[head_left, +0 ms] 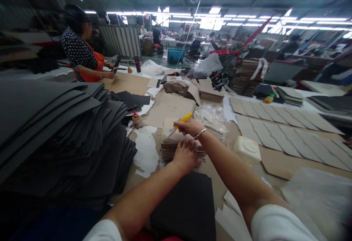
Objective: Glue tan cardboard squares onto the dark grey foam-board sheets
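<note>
My right hand (pixel 189 126), a bracelet on its wrist, is closed around a brush with a yellow handle (pixel 183 118); the bristles (pixel 167 135) touch the top of a stack of brown cardboard pieces (pixel 170 147). My left hand (pixel 186 154) lies flat on the near side of that same stack, fingers spread. A flat black sheet (pixel 189 204) lies on the table just below my forearms.
A tall pile of black foam sheets (pixel 60 131) fills the left. A small glue bottle with a red tip (pixel 136 119) stands beside it. A white tub (pixel 246 149) sits to the right, rows of overlapping cardboard pieces (pixel 286 127) beyond. A person in an orange apron (pixel 85 56) works at the far left.
</note>
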Demonstrator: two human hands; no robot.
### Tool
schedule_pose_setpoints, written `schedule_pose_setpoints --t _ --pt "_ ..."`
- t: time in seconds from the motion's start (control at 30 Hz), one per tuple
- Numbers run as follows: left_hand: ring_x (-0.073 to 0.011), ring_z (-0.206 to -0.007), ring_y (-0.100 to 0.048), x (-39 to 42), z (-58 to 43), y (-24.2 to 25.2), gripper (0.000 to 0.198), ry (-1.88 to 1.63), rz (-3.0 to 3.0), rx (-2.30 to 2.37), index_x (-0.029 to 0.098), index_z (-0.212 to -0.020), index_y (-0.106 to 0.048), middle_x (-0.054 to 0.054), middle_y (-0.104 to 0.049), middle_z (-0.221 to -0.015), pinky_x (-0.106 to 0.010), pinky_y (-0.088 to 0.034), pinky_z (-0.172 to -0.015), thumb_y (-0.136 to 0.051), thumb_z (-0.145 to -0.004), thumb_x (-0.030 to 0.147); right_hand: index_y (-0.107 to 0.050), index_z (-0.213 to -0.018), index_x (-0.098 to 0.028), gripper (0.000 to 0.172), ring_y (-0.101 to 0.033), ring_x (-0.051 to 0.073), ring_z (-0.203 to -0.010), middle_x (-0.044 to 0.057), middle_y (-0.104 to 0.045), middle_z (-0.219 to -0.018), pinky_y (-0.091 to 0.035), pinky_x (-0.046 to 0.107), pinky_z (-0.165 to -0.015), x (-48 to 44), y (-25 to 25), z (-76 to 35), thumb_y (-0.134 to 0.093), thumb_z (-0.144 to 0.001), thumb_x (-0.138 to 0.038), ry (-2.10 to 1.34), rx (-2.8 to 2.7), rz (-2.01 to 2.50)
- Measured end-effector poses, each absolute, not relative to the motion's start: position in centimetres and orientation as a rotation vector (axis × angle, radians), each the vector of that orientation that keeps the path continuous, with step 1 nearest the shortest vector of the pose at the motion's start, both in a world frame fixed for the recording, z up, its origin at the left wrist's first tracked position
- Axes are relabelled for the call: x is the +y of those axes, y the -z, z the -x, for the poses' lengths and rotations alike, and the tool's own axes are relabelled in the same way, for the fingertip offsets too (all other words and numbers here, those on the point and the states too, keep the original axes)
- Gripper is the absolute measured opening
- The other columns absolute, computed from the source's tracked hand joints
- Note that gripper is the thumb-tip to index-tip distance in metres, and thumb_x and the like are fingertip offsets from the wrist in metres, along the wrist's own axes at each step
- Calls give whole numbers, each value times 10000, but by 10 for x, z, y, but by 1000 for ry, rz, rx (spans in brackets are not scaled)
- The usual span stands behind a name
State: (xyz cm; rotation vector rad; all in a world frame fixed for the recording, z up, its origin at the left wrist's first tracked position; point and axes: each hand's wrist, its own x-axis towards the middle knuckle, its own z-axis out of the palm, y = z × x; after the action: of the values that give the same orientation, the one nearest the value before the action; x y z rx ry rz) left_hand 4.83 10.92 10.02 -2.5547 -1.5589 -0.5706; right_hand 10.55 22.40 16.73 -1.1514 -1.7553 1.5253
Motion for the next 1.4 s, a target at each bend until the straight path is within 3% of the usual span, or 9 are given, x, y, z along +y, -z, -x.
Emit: schedule_pose_setpoints --t 0.27,0.53,0.7,0.83,1.03,1.2,1.3,1.4 --pt "-264 -1236 -402 113 -43 -101 604 530 2616 -1578 153 -1291 -437 -127 -484 -1338 -453 -313 -1019 -526 -812 510 -563 -653 -140 225 -393 40 -329 -32 -527 -436 -326 157 -335 295 -143 -100 -557 -806 -305 -1281 -1450 1507" --pt "-251 -1104 -488 130 -45 -122 372 413 2565 -1733 201 -1157 -521 -99 -495 -1324 -419 -406 -883 -550 -830 374 -612 -714 -142 182 -443 65 -403 -24 -536 -498 -376 183 -417 274 -167 -220 -564 -797 -297 -894 -1443 1647" --pt "-248 -1029 -512 144 -44 -136 277 253 2626 -1709 182 -1028 -579 -91 -598 -1098 -369 -441 -817 -574 -813 356 -682 -888 -193 171 -567 123 -713 40 -642 -809 -432 220 -659 219 -168 -241 -632 -764 -300 -457 -2094 1338" --pt "-233 -987 -534 146 -44 -141 252 229 2637 -1634 150 -955 -612 -102 -601 -999 -333 -441 -838 -582 -803 349 -669 -989 -196 245 -565 145 -720 74 -623 -819 -422 244 -655 149 -159 -249 -505 -862 -326 -127 -2552 1083" --pt "-219 -953 -576 146 -39 -146 272 193 2683 -1624 146 -908 -653 -99 -616 -970 -306 -460 -829 -605 -794 389 -658 -998 -220 254 -595 136 -687 57 -657 -800 -449 246 -629 73 -180 -271 -481 -881 -358 -267 -2392 1047" --pt "-234 -952 -589 129 -54 -144 206 210 2638 -1663 100 -904 -667 -148 -638 -918 -329 -490 -793 -509 -849 220 -662 -998 -218 274 -629 184 -855 74 -686 -957 -476 308 -775 118 -209 -226 -493 -866 -389 -281 -1920 1152" --pt "-245 -951 -598 120 -69 -134 241 249 2571 -1717 54 -963 -648 -185 -647 -932 -353 -496 -792 -447 -842 113 -667 -1016 -199 283 -622 203 -896 95 -681 -986 -446 311 -820 168 -210 -164 -486 -871 -360 -240 -2115 1243" --pt "-260 -1091 -550 119 -76 -122 332 355 2541 -1709 59 -1116 -597 -180 -617 -1112 -364 -460 -896 -393 -855 70 -664 -1037 -186 288 -619 219 -904 125 -667 -1005 -431 303 -788 195 -202 -108 -498 -867 -348 -175 -2534 1285"
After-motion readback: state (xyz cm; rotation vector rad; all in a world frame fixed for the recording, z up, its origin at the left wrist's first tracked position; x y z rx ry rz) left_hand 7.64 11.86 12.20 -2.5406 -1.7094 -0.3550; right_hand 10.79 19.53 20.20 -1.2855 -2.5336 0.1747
